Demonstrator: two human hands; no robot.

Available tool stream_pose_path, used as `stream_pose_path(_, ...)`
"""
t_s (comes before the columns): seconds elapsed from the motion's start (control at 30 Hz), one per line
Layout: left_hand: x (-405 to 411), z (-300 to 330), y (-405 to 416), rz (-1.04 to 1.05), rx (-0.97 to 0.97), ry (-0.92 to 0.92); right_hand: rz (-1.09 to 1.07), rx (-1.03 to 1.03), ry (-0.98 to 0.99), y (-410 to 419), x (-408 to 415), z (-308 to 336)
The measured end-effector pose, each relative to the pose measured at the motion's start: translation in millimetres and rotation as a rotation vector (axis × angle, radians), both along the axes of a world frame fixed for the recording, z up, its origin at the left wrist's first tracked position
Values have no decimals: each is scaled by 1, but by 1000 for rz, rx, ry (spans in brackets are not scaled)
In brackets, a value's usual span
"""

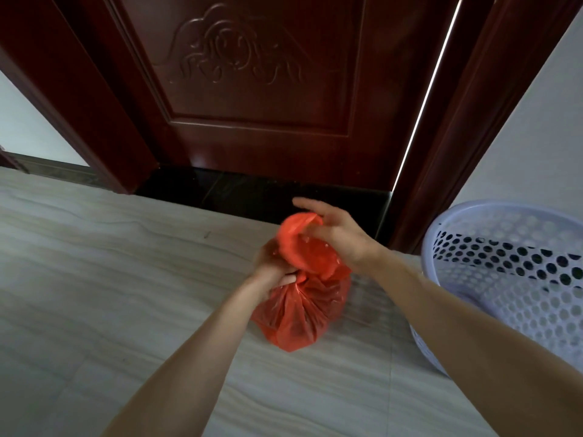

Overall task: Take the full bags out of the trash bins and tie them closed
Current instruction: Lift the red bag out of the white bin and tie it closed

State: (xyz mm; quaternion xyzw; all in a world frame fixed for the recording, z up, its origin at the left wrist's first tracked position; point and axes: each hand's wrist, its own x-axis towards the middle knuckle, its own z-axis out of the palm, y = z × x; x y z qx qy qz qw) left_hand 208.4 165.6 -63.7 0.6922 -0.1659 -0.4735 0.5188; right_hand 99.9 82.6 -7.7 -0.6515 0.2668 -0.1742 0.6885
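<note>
**Red bag held by its gathered neck over the floor, beside the lavender bin**

A dark red wooden door (252,89) with a carved panel fills the top of the view, set in a matching frame, with a bright slit of light down its right edge. Below it lies a black threshold (220,193), and in front of that a pale grey, wood-grained floor (110,263).

At the right edge stands a lavender perforated trash bin (511,272), tilted in the view; its rim is bare of any bag.

Just left of the bin, out of it and in front of the threshold, is the full red plastic bag (296,313). Its body bulges below a twisted neck, and the loose top of the plastic rises above that neck. Whether its bottom touches the floor cannot be told.

The left hand (271,263) has its grip clenched round the gathered neck, fingers curled about the plastic. The right hand (334,231) is at the loose top flap, its fingers blurred and mostly extended, the plastic draped against them; whether this grip pinches the flap cannot be told.
</note>
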Motion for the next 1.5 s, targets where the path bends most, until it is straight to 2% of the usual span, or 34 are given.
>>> stream_pose_path(0.07, 3, -2, 2, 22, 33, -140, -157, 6, 0, -7, -1, -9)
stream_pose_path(0.13, 9, -8, 7, -23, 92, -393, -260, 23, 79, -12, -6, -22)
stream_pose_path(0.23, 9, -10, 13, -151, 150, -760, -263, 5, 236, -11, -13, -40)
stream_pose_path(0.3, 5, -8, 15, -192, 151, -878, -235, -76, 272, -9, -13, -47)
stream_pose_path(0.47, 5, -8, 20, -399, 165, -1010, 24, -605, 377, -4, -21, -62)
stream_pose_path(0.6, 4, -4, 22, -532, 111, -995, 228, -760, 594, 3, -26, -70)
stream_pose_path(0.7, 0, 0, 24, -529, 81, -1068, 218, -778, 639, 6, -22, -72)
stream_pose_path(0.87, 7, 3, 23, -502, 114, -1096, 93, -475, 514, 2, -17, -59)
stream_pose_path(0.97, 12, 6, 22, -546, 162, -1210, 44, -348, 475, -1, -17, -60)
stream_pose_path(1.13, 15, 1, 26, -564, 83, -1104, -229, 123, 160, -14, -23, -62)
stream_pose_path(1.23, 17, -6, 30, -509, 29, -1140, -454, 582, -12, -20, -21, -53)
stream_pose_path(1.33, 19, -10, 31, -446, 10, -1127, -509, 953, -204, -17, -16, -40)
stream_pose_path(1.4, 20, -12, 33, -431, -15, -1042, -573, 1027, -265, -17, -13, -35)
stream_pose_path(1.5, 21, -11, 40, -432, -60, -917, -703, 992, -124, -21, -10, -36)
